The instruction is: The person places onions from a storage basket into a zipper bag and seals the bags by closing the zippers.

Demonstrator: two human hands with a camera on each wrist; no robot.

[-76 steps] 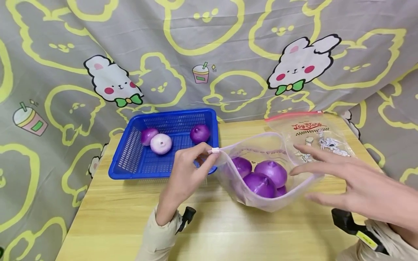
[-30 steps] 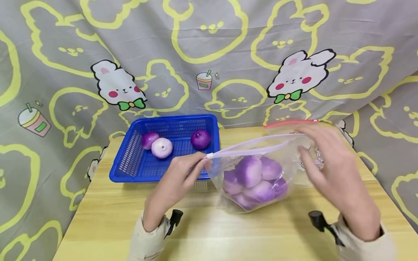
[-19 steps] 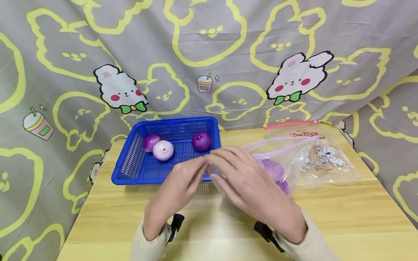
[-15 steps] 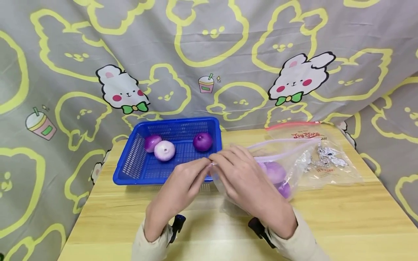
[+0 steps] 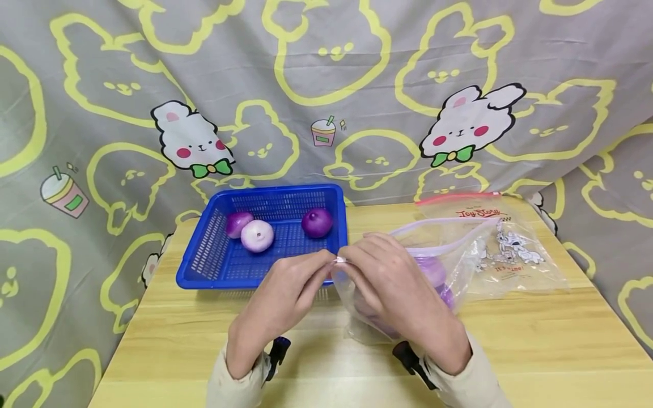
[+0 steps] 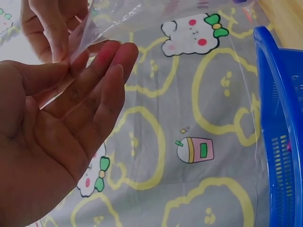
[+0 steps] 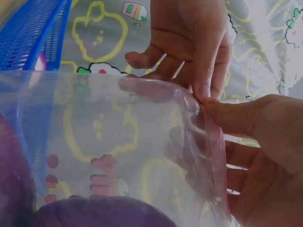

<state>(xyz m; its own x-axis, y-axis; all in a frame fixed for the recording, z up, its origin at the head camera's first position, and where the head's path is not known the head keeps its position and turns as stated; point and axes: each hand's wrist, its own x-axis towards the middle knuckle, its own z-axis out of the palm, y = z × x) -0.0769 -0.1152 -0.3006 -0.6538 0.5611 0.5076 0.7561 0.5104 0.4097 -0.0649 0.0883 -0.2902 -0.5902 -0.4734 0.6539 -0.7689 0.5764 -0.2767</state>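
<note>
A clear zip bag [image 5: 367,326] with a purple zip strip stands on the table with several purple onions [image 5: 432,271] inside. My left hand [image 5: 280,289] pinches the top left corner of the bag between thumb and forefinger. Right beside it, my right hand [image 5: 395,283] pinches the edge by the white slider [image 5: 339,260]. In the right wrist view both thumbs meet at the bag's edge [image 7: 208,127], and the other fingers of the right hand show through the plastic. Toward the right the bag's mouth gapes, and the right hand covers part of the onions.
A blue plastic basket [image 5: 219,283] with 3 onions, one of them mostly white [image 5: 257,236], stands at the back left. Behind the full bag, a flat clear bag [image 5: 535,272] with a red zip lies on the wooden table [image 5: 510,351]. A patterned grey curtain [image 5: 367,68] hangs behind.
My right hand has come from the right side of the bag's mouth to the left corner and taken hold there. The bag's mouth has narrowed. My left hand keeps its pinch.
</note>
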